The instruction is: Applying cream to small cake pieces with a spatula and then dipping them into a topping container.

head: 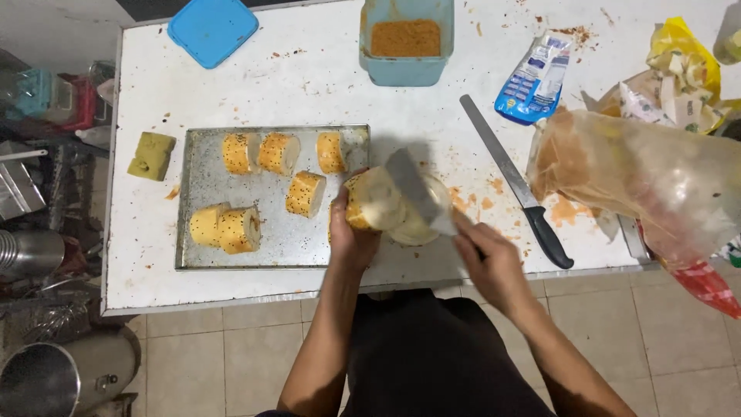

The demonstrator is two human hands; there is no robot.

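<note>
A: What do the hands hold?
B: The right hand (490,259) grips a spatula (417,193), its blade against the roll (374,199) clasped in the left hand (347,232) beside the tray (202,185).
A: Farther off?
B: A knife (513,181), then a tub (407,38) of crumbs.

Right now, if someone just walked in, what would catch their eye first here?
Probably the hands at the table's near edge: the left hand grips a cream-coated roll slice while the right hand works a flat blade over it. Left of them, a metal tray holds more orange-crusted slices. A long black-handled knife lies to the right.
</note>
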